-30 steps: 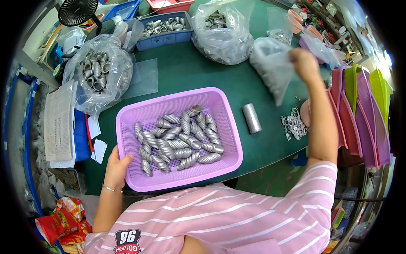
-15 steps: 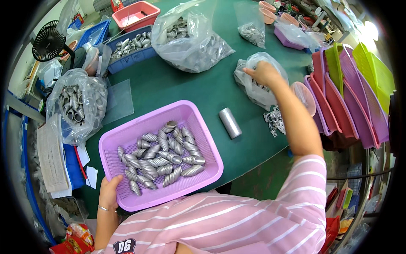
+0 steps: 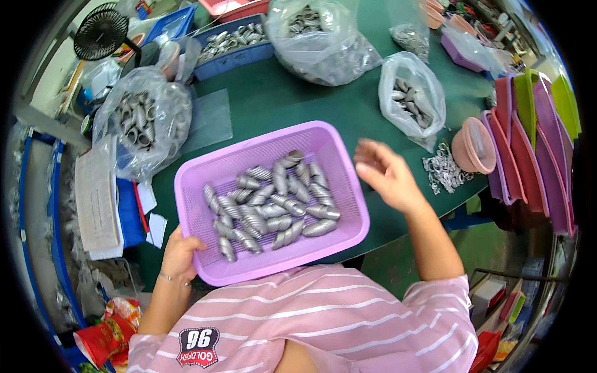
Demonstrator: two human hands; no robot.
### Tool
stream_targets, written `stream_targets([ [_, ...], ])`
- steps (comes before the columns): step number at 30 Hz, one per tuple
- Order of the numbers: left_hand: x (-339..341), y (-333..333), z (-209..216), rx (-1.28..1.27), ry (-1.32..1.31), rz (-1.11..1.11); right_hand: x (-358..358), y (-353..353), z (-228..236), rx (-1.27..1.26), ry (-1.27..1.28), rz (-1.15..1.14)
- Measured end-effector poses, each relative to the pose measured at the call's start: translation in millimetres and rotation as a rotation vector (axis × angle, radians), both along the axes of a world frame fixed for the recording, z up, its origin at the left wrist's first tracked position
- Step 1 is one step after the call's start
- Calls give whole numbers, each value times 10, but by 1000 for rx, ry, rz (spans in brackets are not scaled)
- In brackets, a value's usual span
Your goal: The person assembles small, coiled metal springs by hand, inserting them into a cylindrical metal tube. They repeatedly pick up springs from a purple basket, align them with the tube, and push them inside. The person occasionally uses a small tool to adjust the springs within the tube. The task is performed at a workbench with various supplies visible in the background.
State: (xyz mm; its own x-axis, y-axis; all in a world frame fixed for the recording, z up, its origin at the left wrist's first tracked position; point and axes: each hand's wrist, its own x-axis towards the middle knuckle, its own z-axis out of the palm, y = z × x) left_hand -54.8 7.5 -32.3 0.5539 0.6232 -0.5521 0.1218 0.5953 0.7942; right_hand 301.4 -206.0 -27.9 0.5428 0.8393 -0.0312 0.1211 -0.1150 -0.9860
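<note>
My left hand (image 3: 181, 253) grips the near left corner of a purple plastic basket (image 3: 280, 268), thumb over the rim. Inside the basket lie several silver-grey ribbed tube pieces (image 3: 289, 205), loosely spread over its mesh bottom. Just off the basket's right rim is my right hand (image 3: 388, 176), slightly blurred, its thumb and fingers apart and no object visible in it. Beyond it stands an open clear plastic bag (image 3: 434, 90) with grey pieces (image 3: 410, 104) inside. The silver cylinder seen earlier does not show; the right hand covers about that spot.
Small metal parts (image 3: 444, 171) lie beside a pink cup (image 3: 471, 149) and stacked coloured baskets (image 3: 519, 149) on the right. Bags of ribbed pieces stand at left (image 3: 135, 121) and far middle (image 3: 323, 59), near a blue bin (image 3: 235, 57). A black fan (image 3: 101, 32) is far left.
My right hand has come out of the plastic bag and back toward the basket's right rim. The bag's mouth is now uncovered. The whole view has shifted; my left hand keeps its hold.
</note>
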Motion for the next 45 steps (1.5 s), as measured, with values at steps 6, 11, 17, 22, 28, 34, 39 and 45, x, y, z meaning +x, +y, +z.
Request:
stream_targets([
  [6, 29, -32, 122, -46, -109, 28, -429, -135, 8, 147, 856, 128],
  [11, 553, 138, 472, 55, -236, -171, -436, -457, 512, 273, 902, -41],
  [17, 2078, 186, 597, -201, -478, -303, -165, -1114, 1205, 593, 484, -517],
  [22, 3180, -300, 344, -2, -150, -484, 368, -1295, 1825, 592, 198, -514],
  [28, 4030, -591, 187, -33, 22, -491, 1033, -1164, 2109, 439, 137, -573],
  [34, 4516, -945, 384, 101, -133, -326, 1860, -1190, 2058, 312, 77, -738],
  [39, 4636, -960, 508, 126, -126, -313, 1828, -838, 2134, 134, -417, -707],
  [45, 4590, -853, 349, 278, -182, -432, 1748, -912, 1999, -60, -442, -474],
])
